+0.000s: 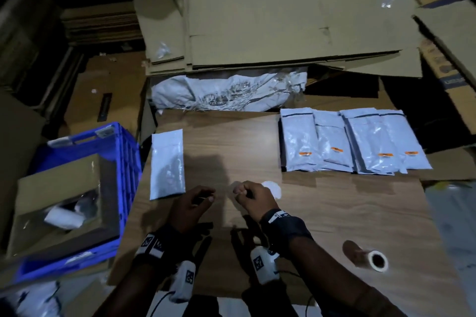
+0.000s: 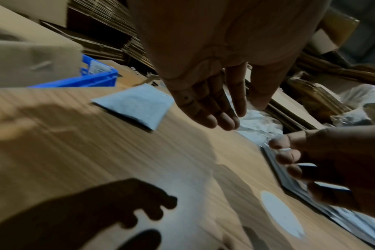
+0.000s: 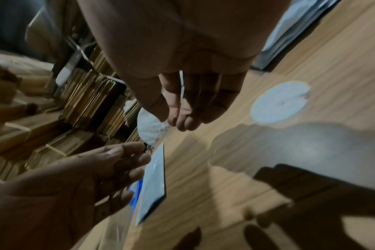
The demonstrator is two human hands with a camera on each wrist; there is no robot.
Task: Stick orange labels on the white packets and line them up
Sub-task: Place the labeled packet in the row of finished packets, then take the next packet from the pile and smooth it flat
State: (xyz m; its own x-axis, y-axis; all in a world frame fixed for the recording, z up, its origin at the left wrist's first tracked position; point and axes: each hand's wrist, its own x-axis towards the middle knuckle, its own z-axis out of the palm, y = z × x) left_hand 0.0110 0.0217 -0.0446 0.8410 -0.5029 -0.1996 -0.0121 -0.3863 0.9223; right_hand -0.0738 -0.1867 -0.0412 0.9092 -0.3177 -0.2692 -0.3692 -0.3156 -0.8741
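White packets with orange labels (image 1: 305, 153) already lie in a row at the far right corner of the wooden table (image 1: 334, 213), overlapping one another, four labels showing. One bare packet (image 1: 168, 163) waits flat near the far left edge of the table, with no label on it. Our hands hover over the middle of the table, near the front edge and close together but apart. Our right hand (image 1: 253, 197) has its thumb and fingers curled together, pinching something pale and thin at the fingertips; the wrist view shows a white strip running between those fingers, but whether it carries an orange label we cannot tell. Our left hand (image 1: 192, 207) hangs loosely curled and holds nothing that we can see. A white round patch (image 1: 273, 188) sits on the table just beyond the right hand, and a roll (image 1: 374, 260) lies toward the front right corner. We judge that we are between packets, freeing the next label. The next move calls for a clean peel, then carrying the label left to the bare packet, pressing it low on the face to match the others, and sliding that packet into the row.
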